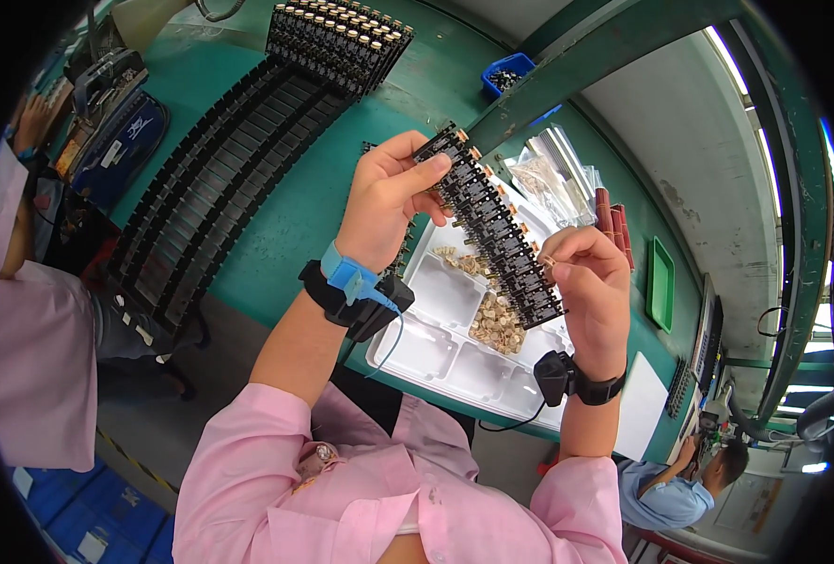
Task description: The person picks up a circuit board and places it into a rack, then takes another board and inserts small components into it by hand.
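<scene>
My left hand grips the upper end of a black circuit board panel, thumb on its face. The panel is a long strip of small boards, held tilted over a white compartment tray. Small copper-coloured parts line its right edge. At the panel's lower right edge, the thumb and forefinger of my right hand pinch a small light-coloured part, too small to name surely. Round tan parts fill one tray compartment, and more lie in the compartment behind it. Both wrists wear black straps; the left also has a blue band.
A long black slotted rack crosses the green table at left, with many board panels standing at its far end. Behind are a blue bin and plastic bags. Red-brown rolls and a green tray lie right. People work at both sides.
</scene>
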The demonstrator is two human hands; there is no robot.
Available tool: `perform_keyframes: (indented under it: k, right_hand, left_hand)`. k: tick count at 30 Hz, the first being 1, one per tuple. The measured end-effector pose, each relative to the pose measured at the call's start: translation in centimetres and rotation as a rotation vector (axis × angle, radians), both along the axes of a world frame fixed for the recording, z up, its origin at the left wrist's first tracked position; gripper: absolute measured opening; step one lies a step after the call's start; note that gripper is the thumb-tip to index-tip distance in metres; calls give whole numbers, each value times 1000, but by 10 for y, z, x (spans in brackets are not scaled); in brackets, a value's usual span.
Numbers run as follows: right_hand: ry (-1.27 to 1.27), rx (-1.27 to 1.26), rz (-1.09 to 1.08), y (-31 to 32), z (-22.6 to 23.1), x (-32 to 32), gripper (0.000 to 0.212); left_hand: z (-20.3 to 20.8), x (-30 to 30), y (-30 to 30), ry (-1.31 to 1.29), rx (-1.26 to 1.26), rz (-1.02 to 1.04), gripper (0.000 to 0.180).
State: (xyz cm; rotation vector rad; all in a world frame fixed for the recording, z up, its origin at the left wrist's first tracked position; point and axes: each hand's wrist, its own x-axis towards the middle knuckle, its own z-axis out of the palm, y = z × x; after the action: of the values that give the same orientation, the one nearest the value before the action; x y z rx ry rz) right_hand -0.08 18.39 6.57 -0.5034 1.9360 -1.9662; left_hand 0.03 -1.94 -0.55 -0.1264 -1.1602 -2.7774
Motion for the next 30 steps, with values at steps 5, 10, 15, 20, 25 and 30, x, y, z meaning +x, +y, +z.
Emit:
perform_keyframes:
  k: [5,10,15,20,25,30]
  right_hand:
    - [-102,-46,-83,-8,7,7,15]
    - [-186,-121,-10,1,1,-1,15]
    - [-208,-106,-3,3,0,-1,13]
    - [-184,-115,32,2,-1,-3,12]
    - [-172,-106,24,3,-2,-3,14]
    - [-162,-62,-12,3,-1,-2,15]
  left_hand:
    - [0,0,0,9,6,3,12]
    - [-1,0,0,10,12,5,12]
    - [-1,0,-1,15,21,4,13]
    - [-1,0,-1,12,1,2,13]
    - [-1,0,-1,10,0,1,13]
    - [-1,0,-1,13,11,2,13]
